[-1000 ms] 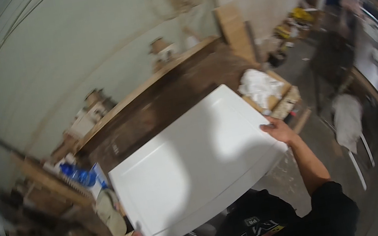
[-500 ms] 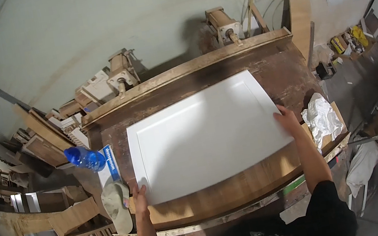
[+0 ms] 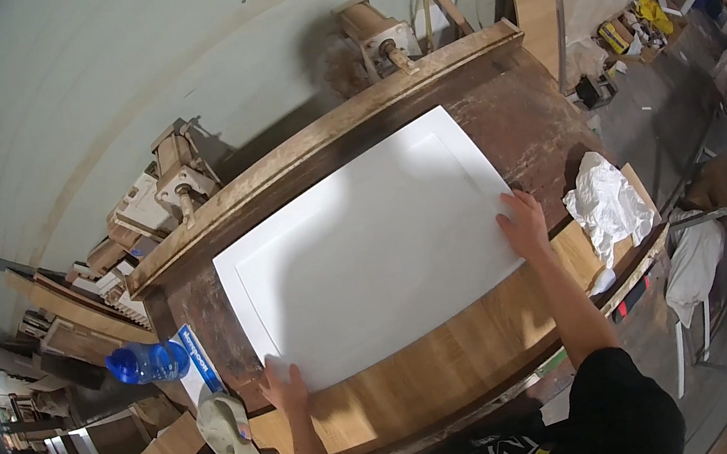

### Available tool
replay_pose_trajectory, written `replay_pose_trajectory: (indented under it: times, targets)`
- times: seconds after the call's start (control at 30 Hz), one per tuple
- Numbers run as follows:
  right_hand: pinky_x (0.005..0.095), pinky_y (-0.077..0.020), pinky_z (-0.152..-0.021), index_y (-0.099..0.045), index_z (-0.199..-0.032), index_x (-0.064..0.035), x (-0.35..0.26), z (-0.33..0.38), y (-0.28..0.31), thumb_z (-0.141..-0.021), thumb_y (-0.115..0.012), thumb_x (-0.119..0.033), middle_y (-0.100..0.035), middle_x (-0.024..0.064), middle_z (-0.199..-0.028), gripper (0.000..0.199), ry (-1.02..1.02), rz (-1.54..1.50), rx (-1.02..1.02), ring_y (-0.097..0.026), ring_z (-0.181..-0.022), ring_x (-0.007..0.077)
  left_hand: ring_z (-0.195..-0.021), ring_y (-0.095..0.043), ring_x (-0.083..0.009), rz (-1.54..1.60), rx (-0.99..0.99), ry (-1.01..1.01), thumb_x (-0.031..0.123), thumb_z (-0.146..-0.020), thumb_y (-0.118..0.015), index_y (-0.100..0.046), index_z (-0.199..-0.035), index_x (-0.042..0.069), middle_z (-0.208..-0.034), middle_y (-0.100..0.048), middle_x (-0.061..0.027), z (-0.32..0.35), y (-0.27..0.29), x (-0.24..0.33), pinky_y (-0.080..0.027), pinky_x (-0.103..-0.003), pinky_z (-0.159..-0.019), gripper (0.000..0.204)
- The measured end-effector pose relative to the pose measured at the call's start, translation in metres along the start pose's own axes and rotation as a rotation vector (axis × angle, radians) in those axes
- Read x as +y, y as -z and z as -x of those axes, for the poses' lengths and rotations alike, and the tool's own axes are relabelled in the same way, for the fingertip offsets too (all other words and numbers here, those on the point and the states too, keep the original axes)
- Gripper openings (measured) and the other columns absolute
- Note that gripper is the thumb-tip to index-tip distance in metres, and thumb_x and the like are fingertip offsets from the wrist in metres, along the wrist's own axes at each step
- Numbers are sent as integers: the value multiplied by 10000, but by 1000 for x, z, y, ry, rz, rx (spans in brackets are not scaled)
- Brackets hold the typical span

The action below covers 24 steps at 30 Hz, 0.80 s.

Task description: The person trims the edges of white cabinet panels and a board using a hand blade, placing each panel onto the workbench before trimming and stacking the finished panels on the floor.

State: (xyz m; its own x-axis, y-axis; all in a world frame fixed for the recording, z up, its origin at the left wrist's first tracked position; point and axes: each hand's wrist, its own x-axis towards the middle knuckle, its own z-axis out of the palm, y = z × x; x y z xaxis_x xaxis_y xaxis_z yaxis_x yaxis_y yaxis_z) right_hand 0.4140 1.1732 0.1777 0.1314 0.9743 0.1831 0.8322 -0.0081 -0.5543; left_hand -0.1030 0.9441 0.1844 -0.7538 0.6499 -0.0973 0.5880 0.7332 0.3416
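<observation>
A white rectangular panel (image 3: 367, 246) with a recessed middle and a raised border, like a cabinet door, lies on the brown workbench (image 3: 503, 134). My left hand (image 3: 286, 391) holds its near left corner, with fingertips at the edge. At the right edge, towards the near corner, my right hand (image 3: 524, 226) grips the panel with the thumb over its face. Part of the right fingers is hard to make out. Along the panel's near side runs a wood-grain board (image 3: 436, 365). My shadow falls across the white surface.
Behind the panel stands a long wooden beam (image 3: 322, 156), with two dusty cylinders (image 3: 375, 30) beyond it. A blue bottle (image 3: 149, 362), a blue-and-white box (image 3: 197, 358) and a cap (image 3: 231, 440) are at the left. Crumpled white wrapping (image 3: 610, 203) lies at the right.
The panel has moved away from me, towards the back beam, and more of the wood-grain board shows in front. Both hands have gone with it. My view has turned slightly.
</observation>
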Motion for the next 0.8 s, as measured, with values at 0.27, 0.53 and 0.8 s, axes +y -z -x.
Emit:
replay_pose_trajectory:
  times: [0.27,0.53,0.8]
  targets:
    - [446,-430,-1002,-600,-1302,-168,-11,-49,13,-785,-736,-291,-561,142,-1266,548,-35,-3,-148,-508,-1174,360,-1261,-429,-431,137,10,-355,255,-837,-695,-468,-1433,157,-1296,-538,-217,-58,-4,5,-362,-510,-1068,645]
    - [428,-451,-949,-645,-1235,-201,-48,-59,-32,-778,-751,-339,-581,64,-1151,490,28,128,133,-525,-1091,306,-1146,-487,-341,35,193,-75,339,-875,-679,-628,-1301,250,-1156,-567,-127,-68,-4,56,-373,-506,-995,439]
    - [415,-445,-962,-659,-1208,-206,-50,-63,-27,-817,-730,-320,-578,45,-1130,414,-22,106,123,-531,-1088,284,-1064,-506,-347,4,326,-210,281,-902,-649,-628,-1305,190,-1094,-553,-163,-67,-15,56,-386,-486,-976,413]
